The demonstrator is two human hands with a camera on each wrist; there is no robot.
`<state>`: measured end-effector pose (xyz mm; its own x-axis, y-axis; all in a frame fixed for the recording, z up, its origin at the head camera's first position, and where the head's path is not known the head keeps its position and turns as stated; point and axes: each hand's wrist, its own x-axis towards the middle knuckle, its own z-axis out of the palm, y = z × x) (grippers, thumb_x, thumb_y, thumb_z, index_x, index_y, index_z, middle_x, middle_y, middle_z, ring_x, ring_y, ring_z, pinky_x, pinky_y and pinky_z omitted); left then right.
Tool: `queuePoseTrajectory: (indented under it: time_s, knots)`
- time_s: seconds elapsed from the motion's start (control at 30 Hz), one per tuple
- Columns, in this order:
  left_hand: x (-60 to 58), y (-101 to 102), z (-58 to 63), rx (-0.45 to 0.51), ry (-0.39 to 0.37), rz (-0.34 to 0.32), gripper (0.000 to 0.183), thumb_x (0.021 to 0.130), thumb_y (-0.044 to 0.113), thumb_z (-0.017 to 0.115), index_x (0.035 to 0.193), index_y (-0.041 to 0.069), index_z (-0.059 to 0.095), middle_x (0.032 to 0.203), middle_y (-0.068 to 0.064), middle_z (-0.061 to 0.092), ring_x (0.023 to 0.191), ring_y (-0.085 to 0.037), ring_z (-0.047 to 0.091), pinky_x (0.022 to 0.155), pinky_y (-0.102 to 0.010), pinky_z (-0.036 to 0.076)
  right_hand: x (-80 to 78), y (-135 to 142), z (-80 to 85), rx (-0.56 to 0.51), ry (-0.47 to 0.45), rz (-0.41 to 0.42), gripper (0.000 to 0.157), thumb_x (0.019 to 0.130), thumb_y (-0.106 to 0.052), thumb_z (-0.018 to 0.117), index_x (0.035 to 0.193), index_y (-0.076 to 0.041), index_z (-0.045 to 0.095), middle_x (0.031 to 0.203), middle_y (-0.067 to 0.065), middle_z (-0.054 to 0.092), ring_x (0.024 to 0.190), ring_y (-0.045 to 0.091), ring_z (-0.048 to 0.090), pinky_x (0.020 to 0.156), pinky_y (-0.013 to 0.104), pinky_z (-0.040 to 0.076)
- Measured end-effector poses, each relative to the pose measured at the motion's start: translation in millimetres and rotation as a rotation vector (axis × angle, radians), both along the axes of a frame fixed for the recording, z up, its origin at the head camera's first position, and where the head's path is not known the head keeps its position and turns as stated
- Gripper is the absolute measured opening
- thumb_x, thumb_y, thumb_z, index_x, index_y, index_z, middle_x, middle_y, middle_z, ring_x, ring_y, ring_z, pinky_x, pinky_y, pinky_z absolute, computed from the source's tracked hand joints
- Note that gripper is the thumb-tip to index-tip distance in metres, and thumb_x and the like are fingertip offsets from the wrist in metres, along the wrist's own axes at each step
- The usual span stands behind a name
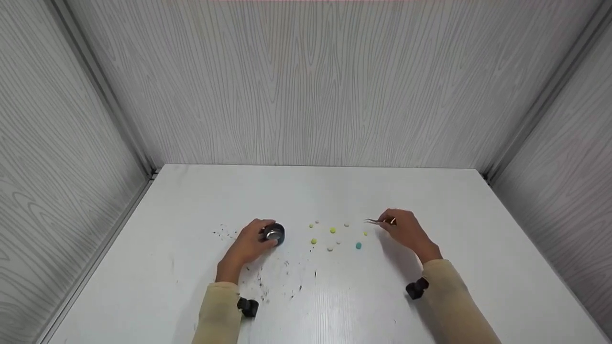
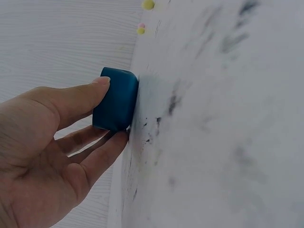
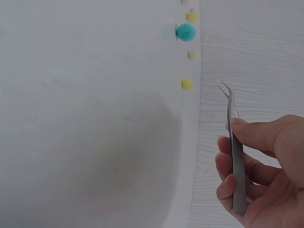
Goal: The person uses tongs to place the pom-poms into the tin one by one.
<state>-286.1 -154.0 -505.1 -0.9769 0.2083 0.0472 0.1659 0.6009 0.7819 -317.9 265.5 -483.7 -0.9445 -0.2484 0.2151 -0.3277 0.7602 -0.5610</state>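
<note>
My left hand (image 1: 252, 241) grips a small round metal cup (image 1: 275, 233) from its left side, the cup standing on the white table. In the left wrist view the cup's outer wall (image 2: 117, 102) is dark blue, between thumb and fingers. Tweezers (image 3: 238, 166) with a bent, slightly parted tip are pinched in my right hand (image 1: 404, 230); the tip holds nothing and hovers over the table. Between the hands lie several little balls: a larger teal ball (image 1: 358, 245), yellow-green ones such as this yellow ball (image 1: 333, 230), and pale ones like this white ball (image 1: 330, 249).
Dark smudges and specks (image 1: 263, 286) mark the white tabletop (image 1: 334, 306) around and in front of the cup. A grey wood-grain panel (image 1: 306, 86) rises behind the table, with similar panels at left and right.
</note>
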Motion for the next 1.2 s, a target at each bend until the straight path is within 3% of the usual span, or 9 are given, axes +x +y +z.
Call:
queuePoseTrajectory:
  time_s: [0.3, 0.67, 1.0, 1.2]
  knots:
    - [1.0, 1.4, 1.4, 0.01, -0.007, 0.002, 0.054, 0.096, 0.008, 0.072, 0.147, 0.003, 0.054, 0.142, -0.02, 0.058, 0.136, -0.039, 0.057, 0.116, -0.052, 0.046, 1.5, -1.5, -3.6, 0.048, -0.026, 0.024, 0.008, 0.095, -0.001, 0.07, 0.1, -0.003, 0.076, 0.095, 0.012, 0.074, 0.082, 0.018, 0.061, 0.076, 0.031, 0.051]
    - [2.3, 1.4, 1.2, 0.013, -0.01, 0.017, 0.054, 0.097, 0.009, 0.071, 0.147, 0.005, 0.054, 0.143, -0.018, 0.058, 0.137, -0.039, 0.056, 0.117, -0.052, 0.045, -2.1, -16.6, -5.5, 0.003, -0.029, 0.038, 0.011, 0.094, 0.001, 0.07, 0.101, -0.003, 0.077, 0.098, 0.012, 0.074, 0.088, 0.021, 0.062, 0.082, 0.038, 0.054]
    - [2.4, 1.1, 2.6, -0.001, -0.003, 0.015, 0.054, 0.096, 0.009, 0.071, 0.147, 0.004, 0.054, 0.142, -0.019, 0.058, 0.138, -0.038, 0.055, 0.118, -0.052, 0.045, -11.3, -30.0, -5.4, 0.028, -0.055, 0.01, 0.011, 0.094, -0.001, 0.071, 0.101, -0.006, 0.078, 0.094, 0.01, 0.072, 0.085, 0.02, 0.059, 0.078, 0.034, 0.049]
    - [2.3, 0.7, 2.2, -0.002, -0.007, 0.018, 0.054, 0.097, 0.01, 0.071, 0.147, 0.005, 0.054, 0.143, -0.018, 0.058, 0.139, -0.038, 0.054, 0.118, -0.053, 0.044, -15.7, -34.9, -3.0, 0.045, -0.021, 0.036, 0.011, 0.094, 0.001, 0.07, 0.099, -0.004, 0.078, 0.094, 0.012, 0.073, 0.085, 0.022, 0.061, 0.077, 0.036, 0.051]
